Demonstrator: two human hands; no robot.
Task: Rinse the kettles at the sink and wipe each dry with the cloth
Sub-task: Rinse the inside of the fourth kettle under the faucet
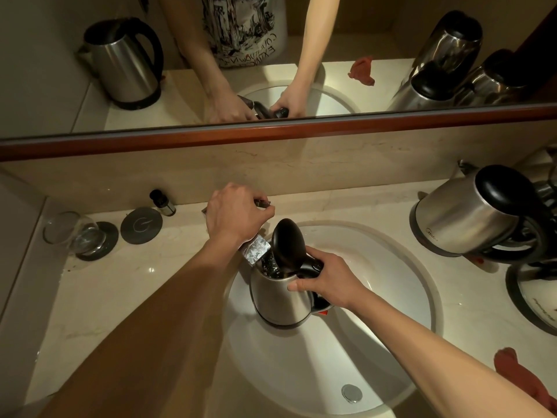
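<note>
My right hand (325,282) grasps the black plastic handle of a brushed steel kettle (278,300), fingers curled over the handle's top and thumb along the rim. The kettle is upright over the white oval sink (376,297), its rounded black lid (284,244) standing open and tipped toward the far side. My left hand (235,214) is clenched around the flat metal lever of the tap (256,248), whose squared, water-spotted spout ends right at the kettle's open mouth. I cannot tell whether water is running.

The sink is smooth glazed ceramic, set beneath a pale cream marble counter (105,297) with faint veins and a glossy shine. A round chrome drain (351,393) sits near the bowl's near edge.

At the right, a second steel kettle (464,220) with a domed black lid leans tilted, and the rim of another one (530,300) shows at the frame's edge. A crumpled rust-red cloth (518,375) lies on the counter at the near right, well apart from the kettle I hold.

At the far left stand a clear glass (73,232) on a dark round coaster, a second grey disc (141,225) just beside it, and a small dark-capped bottle (162,202) against the backsplash. A mirror (376,40) with a reddish wooden frame runs along the far wall.
</note>
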